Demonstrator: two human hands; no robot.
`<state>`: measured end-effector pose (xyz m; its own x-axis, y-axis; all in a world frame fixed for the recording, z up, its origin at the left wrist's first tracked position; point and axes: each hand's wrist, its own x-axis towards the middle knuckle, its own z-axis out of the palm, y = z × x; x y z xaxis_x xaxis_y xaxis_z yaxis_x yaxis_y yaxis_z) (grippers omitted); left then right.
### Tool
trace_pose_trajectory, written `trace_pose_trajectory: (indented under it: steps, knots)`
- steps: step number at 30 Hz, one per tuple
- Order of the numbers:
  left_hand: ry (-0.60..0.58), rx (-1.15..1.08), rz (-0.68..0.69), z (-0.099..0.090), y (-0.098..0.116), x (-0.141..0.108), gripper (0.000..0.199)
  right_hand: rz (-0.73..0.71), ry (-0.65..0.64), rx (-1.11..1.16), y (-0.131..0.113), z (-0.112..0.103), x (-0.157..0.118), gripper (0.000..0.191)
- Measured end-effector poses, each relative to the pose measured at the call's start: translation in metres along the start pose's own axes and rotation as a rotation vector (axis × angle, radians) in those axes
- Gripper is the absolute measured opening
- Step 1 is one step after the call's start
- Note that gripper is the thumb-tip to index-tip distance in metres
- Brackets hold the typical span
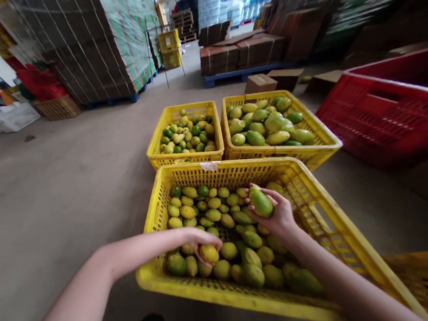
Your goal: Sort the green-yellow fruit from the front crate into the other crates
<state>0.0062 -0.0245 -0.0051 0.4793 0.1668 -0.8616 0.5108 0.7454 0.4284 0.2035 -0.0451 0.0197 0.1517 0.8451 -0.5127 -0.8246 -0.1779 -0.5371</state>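
A big yellow crate (247,300) fills the lower middle of the frame, with lots of yellow and green fruit (222,269) lying loose in it. The left hand (201,237) reaches in from the lower left, its fingers curled around a yellow fruit (209,254), down low near the crate's front side. I cannot tell if that one touches the fruit under it. The right hand (283,218) comes from the lower right and grips a bigger green fruit (261,203), up above the fruit on the crate's far side. Just past the crate, in the middle of the frame, two more yellow crates sit side by side: the left crate (186,157) has small fruit, and the right crate (283,150) has bigger, longer fruit. A red crate (384,112) is at the right edge. Farther back are brown boxes (242,54) on a blue pallet (244,73), and a tall wrapped stack (90,46) at the upper left.
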Motion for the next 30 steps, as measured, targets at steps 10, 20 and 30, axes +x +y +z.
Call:
trace_pose_trajectory:
  steps: [10,20,30]
  knots:
    - [0.730,-0.194,0.882,-0.107,0.177,-0.100,0.034,0.021,-0.002,-0.100,0.005,-0.009,0.007,0.026]
    - [0.449,0.475,0.367,-0.076,0.053,-0.018,0.018,0.068,0.051,-0.111,0.009,-0.012,0.008,0.022]
    - [0.432,1.326,0.251,-0.065,0.017,-0.012,0.011,0.037,0.025,-0.394,-0.051,-0.022,0.011,0.024]
